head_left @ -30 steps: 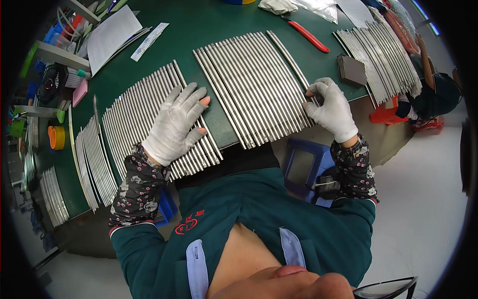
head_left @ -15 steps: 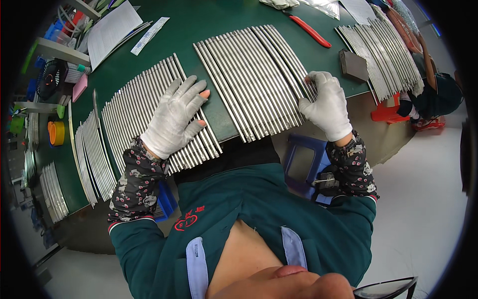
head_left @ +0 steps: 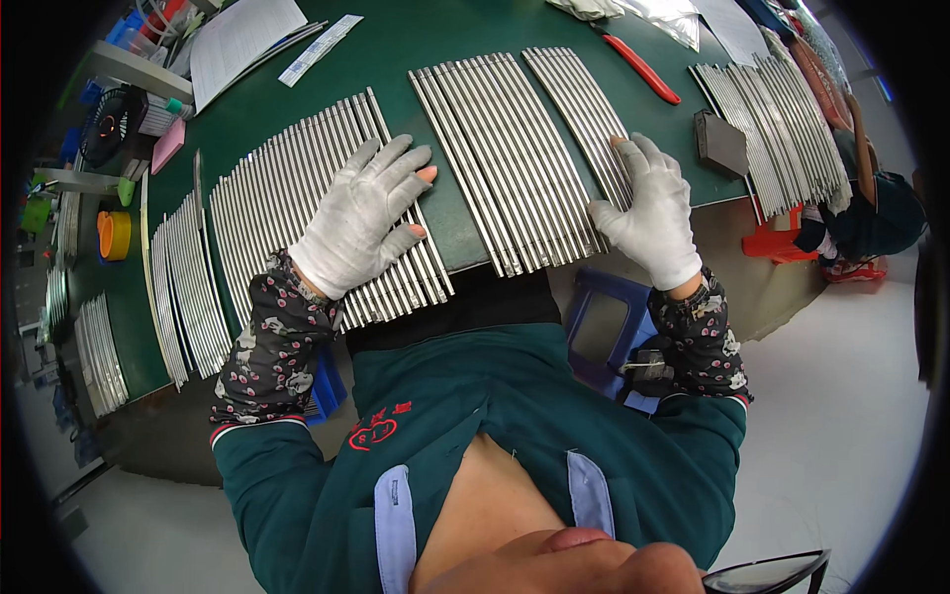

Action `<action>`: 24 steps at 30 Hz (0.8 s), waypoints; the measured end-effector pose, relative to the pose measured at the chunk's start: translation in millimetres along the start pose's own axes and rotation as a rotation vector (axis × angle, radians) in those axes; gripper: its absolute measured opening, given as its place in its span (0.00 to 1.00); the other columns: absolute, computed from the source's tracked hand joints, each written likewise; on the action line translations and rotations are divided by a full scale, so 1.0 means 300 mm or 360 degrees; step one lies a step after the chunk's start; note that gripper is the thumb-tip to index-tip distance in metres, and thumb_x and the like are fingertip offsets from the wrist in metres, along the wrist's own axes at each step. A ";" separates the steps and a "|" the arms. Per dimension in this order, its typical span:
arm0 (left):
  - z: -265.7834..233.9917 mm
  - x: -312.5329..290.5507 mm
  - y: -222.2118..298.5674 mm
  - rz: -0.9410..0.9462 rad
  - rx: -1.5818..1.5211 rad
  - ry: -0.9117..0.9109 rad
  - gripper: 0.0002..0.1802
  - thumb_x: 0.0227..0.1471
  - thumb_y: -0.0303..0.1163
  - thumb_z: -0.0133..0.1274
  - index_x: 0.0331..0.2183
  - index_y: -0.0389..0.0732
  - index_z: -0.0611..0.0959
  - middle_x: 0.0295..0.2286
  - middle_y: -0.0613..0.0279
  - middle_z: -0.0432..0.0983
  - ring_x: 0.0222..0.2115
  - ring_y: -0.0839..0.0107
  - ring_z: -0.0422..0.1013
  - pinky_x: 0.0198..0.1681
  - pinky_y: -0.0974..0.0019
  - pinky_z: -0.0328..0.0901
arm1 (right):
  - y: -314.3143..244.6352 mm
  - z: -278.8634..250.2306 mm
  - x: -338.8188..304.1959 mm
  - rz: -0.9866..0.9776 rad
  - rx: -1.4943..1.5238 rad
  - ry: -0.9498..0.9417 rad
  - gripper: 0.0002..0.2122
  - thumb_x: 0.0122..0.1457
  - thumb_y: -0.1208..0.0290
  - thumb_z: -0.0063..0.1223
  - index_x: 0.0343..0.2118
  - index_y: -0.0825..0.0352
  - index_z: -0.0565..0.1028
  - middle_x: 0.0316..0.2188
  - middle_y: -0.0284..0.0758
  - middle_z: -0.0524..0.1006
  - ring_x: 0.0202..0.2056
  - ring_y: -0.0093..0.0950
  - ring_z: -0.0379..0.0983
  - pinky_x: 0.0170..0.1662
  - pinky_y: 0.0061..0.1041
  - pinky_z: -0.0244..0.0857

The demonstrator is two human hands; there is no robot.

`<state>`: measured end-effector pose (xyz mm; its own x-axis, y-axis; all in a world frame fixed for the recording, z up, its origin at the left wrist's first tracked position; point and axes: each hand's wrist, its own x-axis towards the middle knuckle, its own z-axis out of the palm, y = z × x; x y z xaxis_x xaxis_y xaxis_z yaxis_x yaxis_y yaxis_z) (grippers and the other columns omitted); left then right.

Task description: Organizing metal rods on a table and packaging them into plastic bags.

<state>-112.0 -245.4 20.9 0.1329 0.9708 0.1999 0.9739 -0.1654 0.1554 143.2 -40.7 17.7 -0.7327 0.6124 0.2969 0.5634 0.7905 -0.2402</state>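
White gloves with bare fingertips cover both hands. My left hand [head_left: 364,220] rests palm down, fingers spread, across the right part of a wide row of thin silvery metal rods [head_left: 282,198]. A second batch of rods [head_left: 500,158] lies between the hands, touched by neither palm. At its right, across a strip of green table, is a narrower group of rods [head_left: 574,99]. My right hand [head_left: 653,218] lies over the near right part of that group, thumb and fingers apart; its palm hides some rod ends.
A dark grey block [head_left: 720,144] sits beside more rods [head_left: 782,129] at the right. Behind are a red-handled tool [head_left: 641,67] and papers [head_left: 242,45]. Further rods [head_left: 193,287] and a yellow tape roll [head_left: 113,236] lie left. A blue stool [head_left: 599,327] stands below the table edge.
The narrow right group of rods has come away from the middle batch, with a wider gap between them. My right hand stays on it; my left hand stays spread on its row.
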 end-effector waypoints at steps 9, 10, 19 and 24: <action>-0.007 -0.015 -0.011 -0.0025 0.0003 -0.0021 0.31 0.46 0.39 0.56 0.50 0.33 0.73 0.53 0.52 0.65 0.58 0.53 0.57 0.62 0.48 0.49 | -0.040 0.039 0.014 -0.0050 0.0077 -0.0019 0.33 0.38 0.64 0.59 0.52 0.71 0.69 0.53 0.56 0.66 0.55 0.51 0.63 0.57 0.43 0.60; -0.009 -0.013 -0.012 -0.0026 0.0006 -0.0040 0.31 0.46 0.40 0.56 0.50 0.32 0.73 0.53 0.52 0.65 0.58 0.53 0.57 0.62 0.49 0.49 | -0.050 0.028 0.014 -0.0105 0.0096 -0.0015 0.34 0.38 0.64 0.59 0.53 0.71 0.68 0.53 0.56 0.66 0.54 0.50 0.64 0.56 0.44 0.60; -0.017 -0.023 -0.024 -0.0023 -0.0065 -0.0019 0.33 0.43 0.36 0.56 0.52 0.33 0.71 0.55 0.48 0.63 0.58 0.47 0.57 0.61 0.44 0.50 | -0.092 0.017 0.028 -0.0140 0.0025 -0.0096 0.35 0.37 0.63 0.59 0.54 0.69 0.68 0.54 0.53 0.64 0.55 0.52 0.61 0.56 0.49 0.58; -0.014 -0.031 -0.030 -0.0044 -0.0068 -0.0030 0.33 0.43 0.36 0.56 0.51 0.33 0.71 0.55 0.48 0.63 0.58 0.48 0.57 0.62 0.45 0.50 | -0.133 0.029 0.029 -0.0139 -0.0127 -0.0192 0.37 0.41 0.59 0.60 0.57 0.67 0.65 0.56 0.53 0.63 0.60 0.56 0.54 0.57 0.60 0.51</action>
<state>-122.8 -253.8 21.9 0.1101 0.9780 0.1769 0.9685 -0.1456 0.2019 111.1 -67.1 21.9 -0.8182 0.5394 0.1989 0.5204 0.8419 -0.1424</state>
